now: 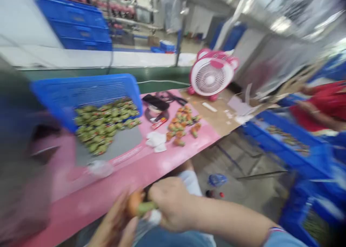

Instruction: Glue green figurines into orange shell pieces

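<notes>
Where two hands (170, 203) meet, one orange-green piece (143, 208)

On the table (89, 207), a basket (86, 92) sat at the left, a pile of small pieces (181, 126) lay right of it, a fan (210, 77) stood at the far end, and a crate (283, 142) sat off the right side.

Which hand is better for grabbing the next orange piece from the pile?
Probably the right hand: it is nearer the pile of orange pieces, while the left hand cups the held piece's orange end.
</notes>
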